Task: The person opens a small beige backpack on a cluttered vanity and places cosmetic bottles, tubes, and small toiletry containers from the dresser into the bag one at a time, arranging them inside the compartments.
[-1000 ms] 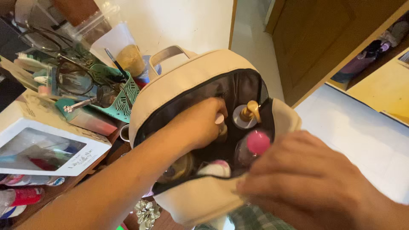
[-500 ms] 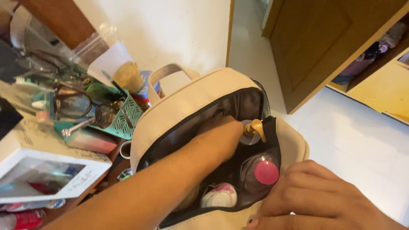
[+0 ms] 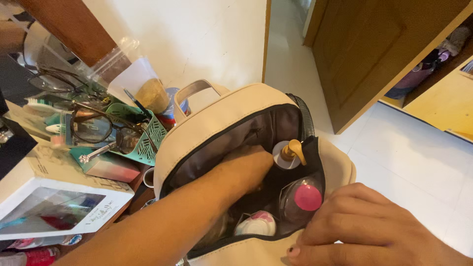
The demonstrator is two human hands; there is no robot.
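From the head camera, the left hand was deep inside the open cream bag, its fingers hidden, so its grip could not be told. Just right of it stood a pump bottle and a pink-capped bottle, leaving little room. The right hand pinched the bag's near edge.

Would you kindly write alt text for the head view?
A left hand reaches inside an open cream bag holding a pump bottle and a pink-capped bottle, while the right hand grips its near edge.
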